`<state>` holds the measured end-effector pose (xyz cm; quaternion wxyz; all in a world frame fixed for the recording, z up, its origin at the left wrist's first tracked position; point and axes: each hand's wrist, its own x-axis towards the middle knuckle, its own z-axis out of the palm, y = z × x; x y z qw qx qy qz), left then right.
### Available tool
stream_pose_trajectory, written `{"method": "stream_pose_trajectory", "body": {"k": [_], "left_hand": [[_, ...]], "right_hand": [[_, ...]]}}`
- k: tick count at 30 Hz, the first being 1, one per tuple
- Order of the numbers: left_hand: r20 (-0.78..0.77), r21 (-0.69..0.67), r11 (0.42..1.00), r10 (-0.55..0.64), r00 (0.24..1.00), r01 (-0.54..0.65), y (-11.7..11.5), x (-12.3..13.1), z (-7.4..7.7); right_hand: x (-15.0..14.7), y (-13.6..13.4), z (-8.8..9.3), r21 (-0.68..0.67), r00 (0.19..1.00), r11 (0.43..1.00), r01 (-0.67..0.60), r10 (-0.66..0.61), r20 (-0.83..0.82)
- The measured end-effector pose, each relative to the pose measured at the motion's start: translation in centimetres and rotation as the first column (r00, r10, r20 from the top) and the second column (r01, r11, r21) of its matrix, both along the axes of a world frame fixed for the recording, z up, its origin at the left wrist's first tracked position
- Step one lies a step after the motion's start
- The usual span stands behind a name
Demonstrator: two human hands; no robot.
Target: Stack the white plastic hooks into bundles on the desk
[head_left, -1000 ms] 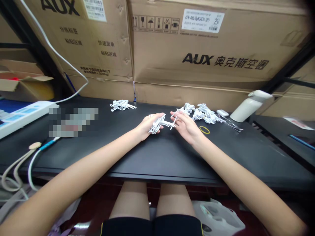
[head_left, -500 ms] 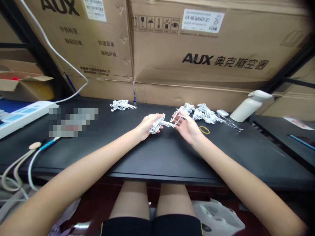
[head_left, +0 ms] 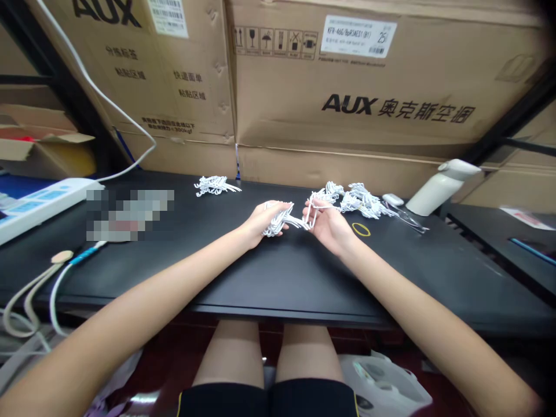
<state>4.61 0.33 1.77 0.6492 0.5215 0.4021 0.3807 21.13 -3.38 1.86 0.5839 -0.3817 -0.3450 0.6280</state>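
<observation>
My left hand (head_left: 270, 217) is closed round a bundle of white wire hooks (head_left: 278, 222), their straight ends pointing right. Just across from it, the curled fingers of my right hand (head_left: 328, 226) hold a bent white wire hook (head_left: 311, 213) close to the tips of that bundle. Behind my right hand lies a pile of more white hooks (head_left: 362, 201), partly hidden by the fingers. To the left, a separate bunch of white hooks (head_left: 214, 185) rests on the black table (head_left: 278, 278). A yellow rubber band (head_left: 361, 229) lies beside my right wrist.
A white bottle (head_left: 441, 188) leans at the back right, near a small white case (head_left: 392, 200) and a pair of glasses (head_left: 406, 219). Large cardboard boxes (head_left: 304, 121) wall off the back. On the left are a power strip (head_left: 47, 205) and cables (head_left: 54, 289).
My right hand's fingers have curled in, and the hook in them has tilted more upright against the ends of the bundle. My left hand stays almost in place.
</observation>
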Motion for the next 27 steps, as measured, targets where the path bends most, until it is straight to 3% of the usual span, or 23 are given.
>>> {"method": "stream_pose_trajectory", "body": {"k": [6,12,27], "left_hand": [[-0.119,0.138,0.989,-0.035,0.992,0.052,-0.8,0.3,0.4],[-0.212,0.266,0.951,-0.102,0.972,0.158,-1.0,0.5,-0.1],[-0.140,0.198,0.966,-0.140,0.980,0.166,-1.2,0.5,0.2]], "right_hand": [[-0.5,-0.3,0.2,0.024,0.993,0.999,-0.031,0.028,0.117],[-0.7,-0.5,0.0,-0.006,0.985,0.998,-0.061,0.061,0.160],[-0.6,-0.5,0.1,-0.028,0.992,0.998,-0.047,0.050,0.113]]}}
